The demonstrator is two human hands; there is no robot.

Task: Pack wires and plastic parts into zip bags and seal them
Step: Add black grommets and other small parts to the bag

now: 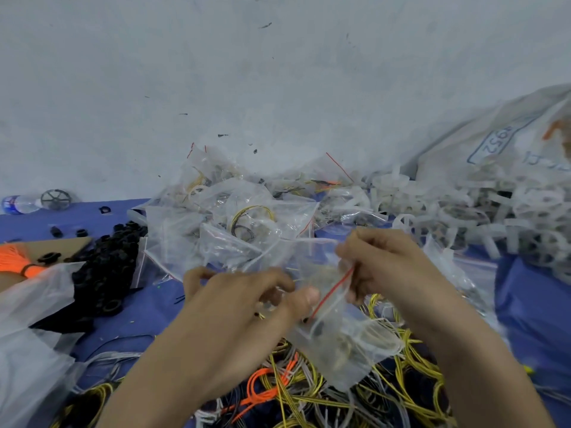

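Loose wires point(309, 393): a messy heap of yellow, orange and grey wires, right under the arms on the blue sheet point(525, 304).
Zip bag point(340, 329): a clear bag held up between both hands, just above the wires. Something small and dark sits inside with some wire.
Red zip strip point(333, 291): runs slanted along the top of the bag, from one hand to the other.
Left hand point(247, 304): fingers curled, thumb pinching the bag by the low end of the strip.
Right hand point(386, 267): pinches the high end of the strip. It is a bit blurry.
How it handles: the bag looks thin, light, floppy and slippery. I would hold it at the strip, the stiffest part, and squeeze along it.
Filled bags point(234, 223): a pile behind the hands.
Black plastic parts point(105, 273): a heap on the left.
White plastic rings point(482, 217): a heap on the right.
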